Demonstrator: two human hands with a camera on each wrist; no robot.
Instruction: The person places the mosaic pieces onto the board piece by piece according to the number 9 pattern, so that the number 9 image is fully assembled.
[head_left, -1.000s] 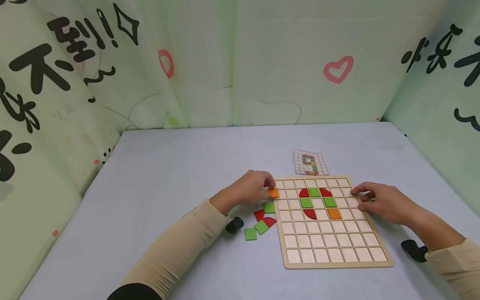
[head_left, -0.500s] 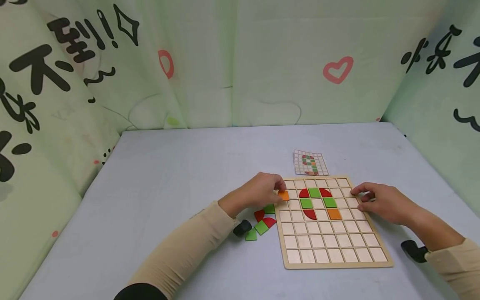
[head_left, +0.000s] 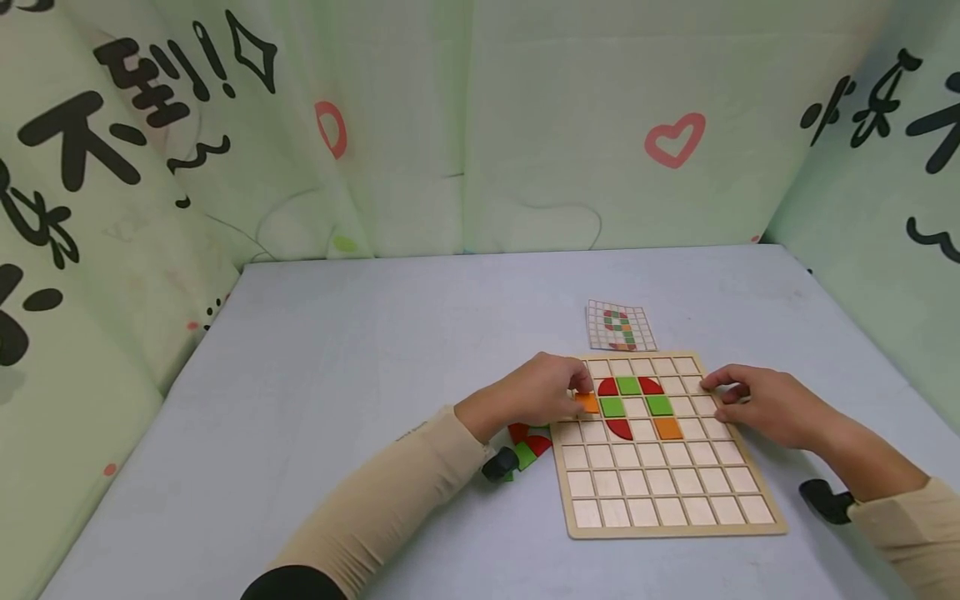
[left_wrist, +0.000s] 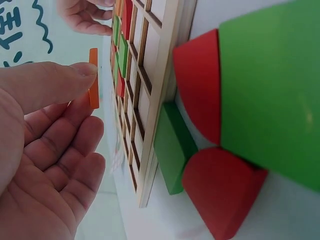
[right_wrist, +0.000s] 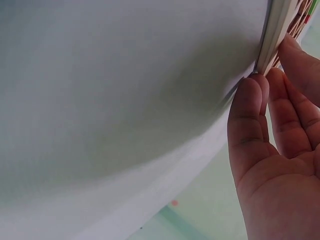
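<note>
My left hand (head_left: pixel 534 390) pinches a flat orange square tile (head_left: pixel 587 403) between thumb and fingertips. In the left wrist view that orange tile (left_wrist: pixel 93 90) is seen edge-on, raised beside the wooden grid board. In the head view it overlaps the board's left columns, just left of an inset green tile (head_left: pixel 612 407). The wooden grid board (head_left: pixel 637 482) lies flat, with red quarter-round, green square and orange tiles in its upper cells. At the board's right edge my right hand (head_left: pixel 776 404) grips the rim (right_wrist: pixel 274 37), thumb above and fingers along the side.
Loose tiles lie left of the board, partly behind my left wrist: a green one (left_wrist: pixel 280 90) and a red quarter-round (left_wrist: pixel 222 190) among them. Beyond the board's far edge lies a card (head_left: pixel 597 327) printed with a coloured grid pattern. A pale curtain (head_left: pixel 540 125) stands behind the table.
The left hand has carried the orange tile rightward from the board's left edge to over its left columns, and slightly nearer. My right hand and the board have stayed in place.
</note>
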